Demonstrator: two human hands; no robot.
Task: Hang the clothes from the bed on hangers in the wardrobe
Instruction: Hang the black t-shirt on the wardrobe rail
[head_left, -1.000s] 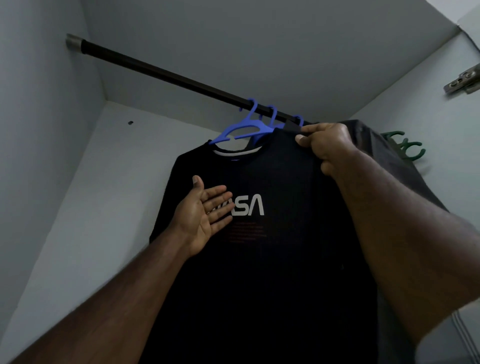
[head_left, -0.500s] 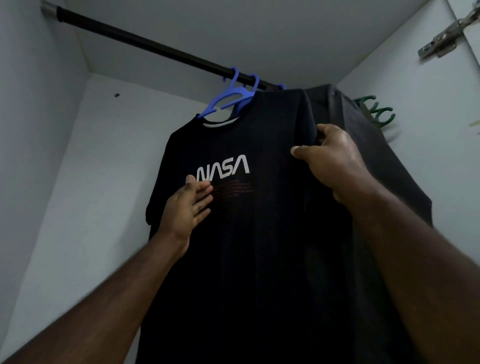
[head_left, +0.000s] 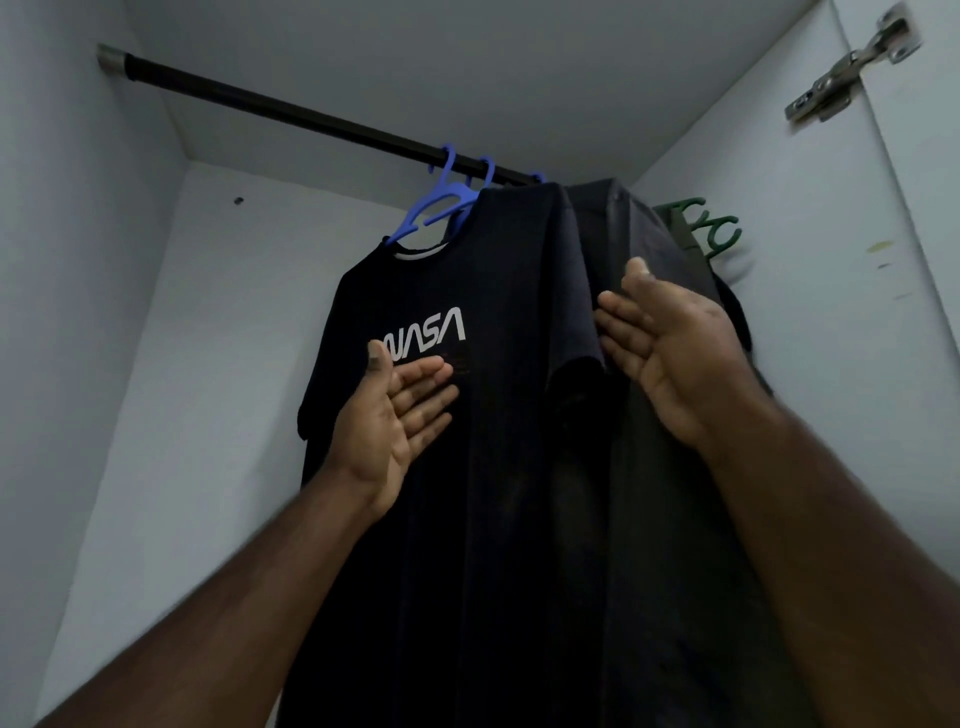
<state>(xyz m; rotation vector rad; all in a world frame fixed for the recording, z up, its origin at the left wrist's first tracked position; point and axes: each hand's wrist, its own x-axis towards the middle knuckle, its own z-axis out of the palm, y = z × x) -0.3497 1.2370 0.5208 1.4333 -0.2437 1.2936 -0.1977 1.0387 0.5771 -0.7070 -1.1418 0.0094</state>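
A black T-shirt (head_left: 498, 467) with white NASA lettering hangs on a blue hanger (head_left: 441, 210) from the dark wardrobe rail (head_left: 291, 111). My left hand (head_left: 395, 415) is held flat, palm up, just under the lettering, fingers straight against the shirt's front. My right hand (head_left: 670, 353) is spread with straight fingers at the shirt's right sleeve, between it and a dark grey garment (head_left: 675, 493) hanging behind. Neither hand grips anything.
Green hangers (head_left: 706, 228) hang at the rail's right end near the right wall. White wardrobe walls close in on the left, back and right. A metal door hinge (head_left: 852, 67) sits at the upper right. The left part of the rail is bare.
My right hand has let go of the shirt's shoulder edge, dropped lower and opened flat. My left hand stayed flat on the shirt's front.
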